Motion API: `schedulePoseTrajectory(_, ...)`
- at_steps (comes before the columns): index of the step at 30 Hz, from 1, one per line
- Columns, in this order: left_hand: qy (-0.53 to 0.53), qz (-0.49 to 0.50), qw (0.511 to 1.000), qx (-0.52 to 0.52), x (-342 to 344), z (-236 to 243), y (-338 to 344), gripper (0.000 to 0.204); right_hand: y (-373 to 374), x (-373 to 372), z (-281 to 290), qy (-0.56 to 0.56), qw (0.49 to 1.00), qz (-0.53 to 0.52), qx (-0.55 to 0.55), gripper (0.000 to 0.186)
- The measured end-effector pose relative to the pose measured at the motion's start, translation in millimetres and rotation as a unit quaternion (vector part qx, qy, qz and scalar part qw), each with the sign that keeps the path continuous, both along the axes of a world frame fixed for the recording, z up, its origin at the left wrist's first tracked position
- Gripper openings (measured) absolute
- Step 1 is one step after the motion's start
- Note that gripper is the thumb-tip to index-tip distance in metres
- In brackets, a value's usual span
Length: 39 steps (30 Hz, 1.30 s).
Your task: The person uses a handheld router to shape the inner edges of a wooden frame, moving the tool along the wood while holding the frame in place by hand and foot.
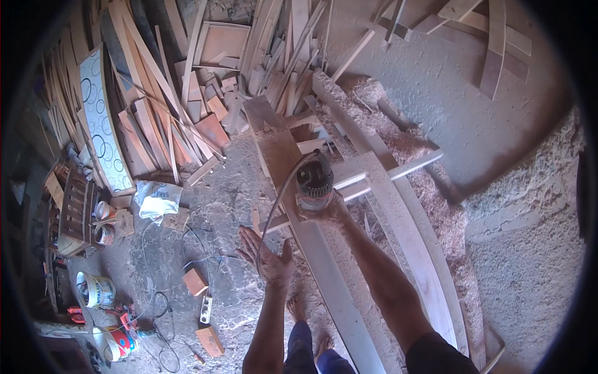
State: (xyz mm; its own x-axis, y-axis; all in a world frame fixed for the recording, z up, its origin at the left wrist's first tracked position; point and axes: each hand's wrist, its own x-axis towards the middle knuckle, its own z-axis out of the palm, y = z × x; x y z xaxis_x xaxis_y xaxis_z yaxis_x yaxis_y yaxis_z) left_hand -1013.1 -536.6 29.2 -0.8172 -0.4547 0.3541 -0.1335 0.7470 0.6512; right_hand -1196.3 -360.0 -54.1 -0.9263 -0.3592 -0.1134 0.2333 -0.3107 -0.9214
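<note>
While right grip point(331, 213) clasps power tool point(314, 181) | left grip point(271, 260) is spread | lettered white bucket point(98, 291)

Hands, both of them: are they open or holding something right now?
Left hand: open, by the cord.
Right hand: closed, holding the black power tool.

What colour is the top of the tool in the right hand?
The tool is black on top; it shows in the head view.
</note>
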Motion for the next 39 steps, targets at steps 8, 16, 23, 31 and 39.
schedulePoseTrajectory(8,-0.153,-0.227,0.962,-0.015,33,6,9,0.117,19,128,40,0.106,0.973,0.114,0.17,0.076)
schedulePoseTrajectory(16,-0.21,-0.386,0.895,-0.08,73,-7,57,0.087,80,218,25,0.169,0.963,0.209,0.019,0.082)
schedulePoseTrajectory(23,-0.204,-0.442,0.872,0.054,126,-12,72,0.076,94,276,62,0.233,0.894,0.147,0.353,0.076)
schedulePoseTrajectory(31,-0.165,-0.428,0.887,0.056,174,-14,100,0.064,118,317,46,-0.134,0.933,0.179,-0.283,0.066)
schedulePoseTrajectory(39,-0.208,-0.408,0.868,0.19,246,-20,126,0.054,143,383,31,0.105,0.982,0.139,0.073,0.068)
